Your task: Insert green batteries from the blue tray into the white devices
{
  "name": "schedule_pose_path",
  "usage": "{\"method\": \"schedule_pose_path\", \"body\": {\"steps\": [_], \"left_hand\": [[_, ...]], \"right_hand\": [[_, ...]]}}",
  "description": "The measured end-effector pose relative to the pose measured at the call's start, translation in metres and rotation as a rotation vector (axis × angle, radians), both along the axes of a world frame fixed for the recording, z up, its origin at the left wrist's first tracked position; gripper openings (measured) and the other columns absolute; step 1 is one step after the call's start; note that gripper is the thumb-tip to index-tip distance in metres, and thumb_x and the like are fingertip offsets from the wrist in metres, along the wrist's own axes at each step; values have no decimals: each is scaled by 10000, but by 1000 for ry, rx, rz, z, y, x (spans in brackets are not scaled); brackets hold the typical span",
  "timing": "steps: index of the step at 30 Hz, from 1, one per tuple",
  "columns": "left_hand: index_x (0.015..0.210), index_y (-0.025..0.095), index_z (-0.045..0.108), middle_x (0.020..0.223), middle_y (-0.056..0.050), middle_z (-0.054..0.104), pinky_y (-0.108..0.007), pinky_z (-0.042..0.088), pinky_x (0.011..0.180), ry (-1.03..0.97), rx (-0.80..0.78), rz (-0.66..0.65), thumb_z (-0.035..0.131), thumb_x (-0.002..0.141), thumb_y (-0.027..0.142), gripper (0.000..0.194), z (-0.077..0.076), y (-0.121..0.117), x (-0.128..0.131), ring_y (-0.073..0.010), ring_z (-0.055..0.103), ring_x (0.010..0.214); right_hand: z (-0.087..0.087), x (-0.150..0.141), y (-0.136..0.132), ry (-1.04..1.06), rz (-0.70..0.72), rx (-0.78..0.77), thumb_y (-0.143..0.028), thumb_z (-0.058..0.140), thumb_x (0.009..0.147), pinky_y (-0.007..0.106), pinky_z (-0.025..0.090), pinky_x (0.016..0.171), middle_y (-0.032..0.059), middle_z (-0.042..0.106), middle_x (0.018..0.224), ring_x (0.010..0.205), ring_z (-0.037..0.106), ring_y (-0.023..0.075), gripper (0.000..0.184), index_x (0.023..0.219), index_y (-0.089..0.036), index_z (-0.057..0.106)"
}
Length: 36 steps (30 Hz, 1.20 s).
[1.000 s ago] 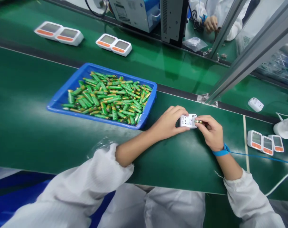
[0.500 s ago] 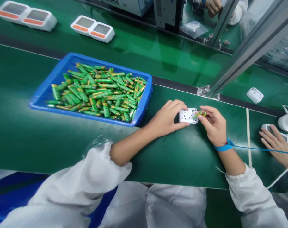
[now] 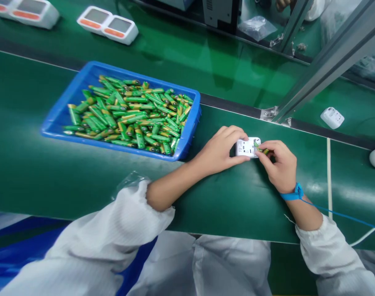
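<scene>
A small white device [image 3: 246,149] lies back side up on the green bench, its battery recess facing my right hand. My left hand [image 3: 222,149] grips it from the left, thumb along the near edge and fingers on the far edge. Pinched in my right hand [image 3: 278,162] are green and gold batteries [image 3: 265,151], held at the recess; my fingers partly cover them, so their number is unclear. A blue strap [image 3: 294,194] circles my right wrist. To the left, a blue bin [image 3: 192,131] holds a heap of similar batteries [image 3: 134,117].
White devices with screens and orange bars [image 3: 107,24] lie on the far belt at upper left. Another white device [image 3: 332,118] lies at right, beyond a metal post [image 3: 323,65]. A blue cord [image 3: 344,214] trails right from my wrist. Clear plastic [image 3: 130,181] lies near my left sleeve.
My right hand has brought the batteries closer into the device's recess. My left hand still holds the device. Another person's hand at the right has gone from view. The camera view has shifted slightly.
</scene>
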State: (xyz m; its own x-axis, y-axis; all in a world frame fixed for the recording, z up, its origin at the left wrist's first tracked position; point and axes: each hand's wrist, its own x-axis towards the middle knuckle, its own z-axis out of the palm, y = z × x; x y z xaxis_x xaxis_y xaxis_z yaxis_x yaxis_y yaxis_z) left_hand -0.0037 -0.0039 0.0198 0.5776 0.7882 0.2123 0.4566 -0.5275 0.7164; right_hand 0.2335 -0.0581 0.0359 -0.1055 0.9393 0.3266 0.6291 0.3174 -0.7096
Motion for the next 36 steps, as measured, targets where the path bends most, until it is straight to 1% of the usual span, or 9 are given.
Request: {"method": "schedule_pose_path", "body": {"steps": [4,10,14,17,21,25,29,32,36], "left_hand": [[1282,233,627,1385,-108,695,-474,476,1127,-1,-11,2,795,990,441,396,0,0,0,-328,620,1312],[1287,233,631,1394,-111,694,-471,483,1135,-10,-11,4,798,996,435,392,-1,-1,0,-324,624,1314],[1296,230,638,1404,-107,702,-479,492,1143,-22,-8,7,821,983,435,417,-2,-1,0,-326,628,1323],[1297,241,653,1413,-99,723,-499,499,1154,-18,-20,29,830,976,431,413,-1,-2,0,-328,641,1326],[1293,243,668,1413,-97,744,-507,500,1175,-32,-18,31,848,965,426,416,-1,-3,-1,-327,659,1332],[1299,240,669,1416,-106,744,-505,506,1169,-27,14,23,860,959,463,448,-4,-1,-1,-329,664,1338],[1317,233,667,1410,-111,750,-494,505,1165,-19,50,-9,864,959,442,459,-5,0,-1,-323,675,1334],[1326,238,673,1412,-115,753,-500,506,1162,-18,49,-19,859,958,445,462,-5,1,-1,-326,681,1334],[1331,251,678,1434,-114,748,-504,489,1169,-8,15,-38,859,956,437,457,-5,1,-2,-330,674,1355]], "right_hand": [[1,0,-4,-38,40,-16,-387,722,1092,409,646,822,63,828,1172,896,737,247,122,1114,-310,813],[-3,11,-10,-85,145,-49,-347,689,1111,494,652,1057,69,804,1360,1121,775,293,261,1342,-343,810],[-4,15,-13,-145,147,-44,-301,685,1103,477,668,1001,91,726,1444,1026,753,265,347,1428,-357,792],[-5,16,-13,-178,141,-59,-279,674,1097,446,672,945,101,683,1373,969,715,241,376,1447,-359,788],[-7,18,-11,-180,179,-81,-249,632,1105,413,653,934,89,671,1210,993,697,240,397,1454,-356,788],[-10,22,-5,-56,188,-111,-292,688,1086,377,631,862,52,706,1055,871,679,214,355,1421,-335,797],[-12,21,-4,126,79,-202,-378,794,1025,317,586,717,21,751,949,734,656,175,299,1300,-260,801],[-12,19,-3,184,26,-224,-412,789,1019,321,602,741,33,791,944,788,714,190,208,1143,-247,819],[-9,20,-1,286,-19,-221,-386,739,1044,360,656,831,51,836,1024,847,792,203,203,1174,-247,810]]}}
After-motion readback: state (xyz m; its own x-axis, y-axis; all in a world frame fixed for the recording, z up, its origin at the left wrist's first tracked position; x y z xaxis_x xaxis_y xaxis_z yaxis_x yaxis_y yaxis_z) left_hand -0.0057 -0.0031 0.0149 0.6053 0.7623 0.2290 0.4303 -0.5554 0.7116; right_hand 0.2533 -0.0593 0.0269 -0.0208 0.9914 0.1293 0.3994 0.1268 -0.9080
